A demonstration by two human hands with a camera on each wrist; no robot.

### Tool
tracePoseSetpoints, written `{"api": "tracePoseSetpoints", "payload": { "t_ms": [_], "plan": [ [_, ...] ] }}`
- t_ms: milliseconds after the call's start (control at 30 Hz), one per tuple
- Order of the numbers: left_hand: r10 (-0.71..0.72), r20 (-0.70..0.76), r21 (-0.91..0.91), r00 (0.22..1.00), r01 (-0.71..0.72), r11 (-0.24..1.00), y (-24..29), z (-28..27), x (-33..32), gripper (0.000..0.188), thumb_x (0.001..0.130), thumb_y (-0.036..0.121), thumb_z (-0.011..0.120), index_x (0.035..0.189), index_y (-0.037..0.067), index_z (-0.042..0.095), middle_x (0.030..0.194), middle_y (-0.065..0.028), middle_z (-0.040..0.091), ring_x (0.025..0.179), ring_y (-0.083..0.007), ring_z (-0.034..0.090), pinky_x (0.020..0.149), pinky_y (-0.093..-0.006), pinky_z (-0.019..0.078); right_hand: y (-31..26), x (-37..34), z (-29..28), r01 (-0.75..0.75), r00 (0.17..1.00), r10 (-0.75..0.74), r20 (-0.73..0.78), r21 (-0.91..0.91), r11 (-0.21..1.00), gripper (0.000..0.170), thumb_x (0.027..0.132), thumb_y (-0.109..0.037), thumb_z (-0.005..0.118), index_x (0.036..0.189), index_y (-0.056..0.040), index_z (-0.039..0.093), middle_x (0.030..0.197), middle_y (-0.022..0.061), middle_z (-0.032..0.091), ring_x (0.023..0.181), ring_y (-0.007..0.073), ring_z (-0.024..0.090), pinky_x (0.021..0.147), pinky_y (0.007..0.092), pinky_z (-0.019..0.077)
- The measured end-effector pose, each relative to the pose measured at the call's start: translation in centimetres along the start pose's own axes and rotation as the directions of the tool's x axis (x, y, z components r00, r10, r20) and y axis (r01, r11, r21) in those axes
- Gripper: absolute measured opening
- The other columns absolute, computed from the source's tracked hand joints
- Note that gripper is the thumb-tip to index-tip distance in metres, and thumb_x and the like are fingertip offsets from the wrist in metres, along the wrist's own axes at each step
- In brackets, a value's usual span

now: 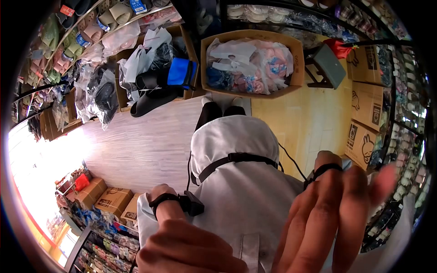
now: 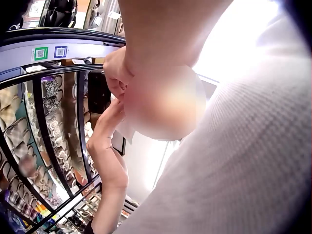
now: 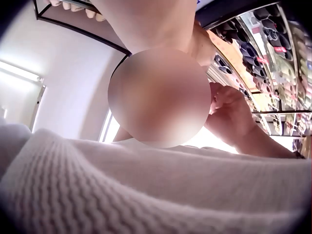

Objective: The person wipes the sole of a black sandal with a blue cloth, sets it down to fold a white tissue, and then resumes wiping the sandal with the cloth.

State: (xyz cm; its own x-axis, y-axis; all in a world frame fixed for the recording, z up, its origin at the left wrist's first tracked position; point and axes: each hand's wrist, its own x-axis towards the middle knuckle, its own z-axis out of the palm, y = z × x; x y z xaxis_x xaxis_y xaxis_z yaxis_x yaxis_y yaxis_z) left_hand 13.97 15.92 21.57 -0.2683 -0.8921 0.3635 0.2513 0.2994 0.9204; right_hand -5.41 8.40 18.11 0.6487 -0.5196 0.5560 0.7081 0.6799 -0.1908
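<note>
Both hands are raised close beneath the head camera, over the person's light grey top [image 1: 236, 195]. The left hand [image 1: 186, 248] is at the bottom centre with its knuckles up and fingers bent; what its fingertips touch is hidden. To its right, the right hand [image 1: 325, 214] has its long fingers extended and slightly parted, with no object visible in it. In the left wrist view the left hand [image 2: 117, 70] and right hand [image 2: 105, 126] nearly meet beside a blurred round area. The right wrist view shows the left hand [image 3: 234, 114] with bent fingers beside that blur.
A carton of bagged pink items [image 1: 298, 63] stands ahead, beside a carton with black and blue slippers [image 1: 157, 98]. A grey stool [image 1: 334, 68] is right of them. Stacked cartons [image 1: 364, 141] and footwear shelves line the right; more cartons [image 1: 114, 200] stand at left.
</note>
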Motion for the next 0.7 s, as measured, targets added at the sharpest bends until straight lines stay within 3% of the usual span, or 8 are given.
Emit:
{"api": "tracePoseSetpoints", "payload": {
  "t_ms": [133,167,200,233,267,300,533,700],
  "plan": [
    [0.062,0.165,-0.121,0.984,-0.042,0.992,0.1,-0.4,0.3,0.022,0.086,0.016,0.071,0.083,0.009,0.051,0.085,-0.0095,0.069,0.064,-0.0226,0.068,0.059,-0.0331,0.0533,4.7,-2.9,1.9,0.268,0.912,-0.186,-0.365,0.189,0.945,0.032,0.097,-0.007,0.062,0.115,0.0103,0.043,0.115,0.0448,0.055,0.115,0.0476,0.061,0.095,0.0525,0.0546],
    [-0.007,0.028,-0.026,1.0,0.007,1.0,1.0,0.9,-0.3,0.022,0.086,0.016,0.072,0.082,0.01,0.051,0.084,-0.0082,0.068,0.063,-0.0219,0.068,0.059,-0.0325,0.0521,5.1,-3.1,1.8,0.216,0.933,-0.164,-0.32,0.133,0.967,0.045,0.089,0.002,0.07,0.119,0.0124,0.039,0.115,0.0413,0.058,0.114,0.0447,0.063,0.094,0.0494,0.0552],
    [-0.064,-0.116,0.062,0.991,0.071,0.996,1.5,1.6,-0.5,0.022,0.086,0.015,0.073,0.081,0.01,0.052,0.083,-0.0069,0.068,0.063,-0.0212,0.067,0.059,-0.0318,0.0509,4.8,-0.4,3.1,0.359,0.84,-0.268,-0.472,0.113,0.926,0.048,0.089,0.001,0.071,0.123,0.0194,0.043,0.118,0.0401,0.058,0.113,0.0431,0.064,0.092,0.0459,0.0558],
    [-0.018,-0.138,0.049,0.99,0.025,0.998,1.0,1.7,-0.7,0.023,0.085,0.014,0.075,0.077,0.011,0.054,0.076,-0.0034,0.068,0.06,-0.0191,0.065,0.057,-0.0308,0.0487,2.6,-1.8,2.3,-0.001,0.944,0.025,-0.329,0.075,0.997,0.046,0.093,-0.008,0.068,0.128,0.0111,0.045,0.113,0.0371,0.061,0.105,0.0422,0.067,0.089,0.0466,0.0553],
    [-0.018,-0.136,0.046,0.991,0.025,0.999,1.0,2.1,-0.6,0.023,0.085,0.014,0.075,0.077,0.011,0.054,0.076,-0.0034,0.068,0.06,-0.0191,0.065,0.057,-0.0308,0.0487,0.5,-3.5,1.2,-0.352,0.918,0.341,-0.2,-0.02,0.936,0.045,0.097,-0.017,0.065,0.132,0.0027,0.047,0.108,0.034,0.065,0.098,0.0412,0.069,0.086,0.0472,0.0548],
    [-0.05,-0.225,0.08,0.973,0.069,0.994,1.2,2.7,-0.6,0.024,0.084,0.014,0.076,0.075,0.011,0.054,0.072,-0.0019,0.067,0.058,-0.0181,0.065,0.057,-0.0312,0.0484,5.0,-6.0,6.2,0.271,0.776,0.026,-0.63,0.37,0.889,0.045,0.099,-0.019,0.063,0.134,0.0025,0.044,0.101,0.0365,0.065,0.091,0.0442,0.07,0.086,0.0485,0.0542],
    [-0.096,-0.269,-0.051,0.958,0.085,0.995,0.7,2.8,-1.1,0.017,0.083,0.011,0.068,0.072,0.011,0.054,0.057,0.0029,0.054,0.043,-0.0109,0.049,0.04,-0.027,0.0339,7.1,-1.6,0.0,0.318,0.945,-0.325,-0.036,-0.127,0.939,0.048,0.088,0.0,0.073,0.123,0.0233,0.051,0.123,0.037,0.058,0.108,0.0403,0.066,0.092,0.0426,0.0554],
    [-0.176,-0.223,-0.125,0.959,0.151,0.981,0.6,3.0,-1.4,0.015,0.081,0.009,0.062,0.071,0.013,0.052,0.051,0.0067,0.046,0.036,-0.0065,0.04,0.033,-0.0243,0.0264,8.1,-1.8,1.1,0.348,0.927,-0.335,-0.168,0.054,0.936,0.044,0.089,-0.006,0.073,0.119,0.0212,0.056,0.123,0.033,0.058,0.104,0.0377,0.066,0.089,0.0405,0.0542]
  ]
}}
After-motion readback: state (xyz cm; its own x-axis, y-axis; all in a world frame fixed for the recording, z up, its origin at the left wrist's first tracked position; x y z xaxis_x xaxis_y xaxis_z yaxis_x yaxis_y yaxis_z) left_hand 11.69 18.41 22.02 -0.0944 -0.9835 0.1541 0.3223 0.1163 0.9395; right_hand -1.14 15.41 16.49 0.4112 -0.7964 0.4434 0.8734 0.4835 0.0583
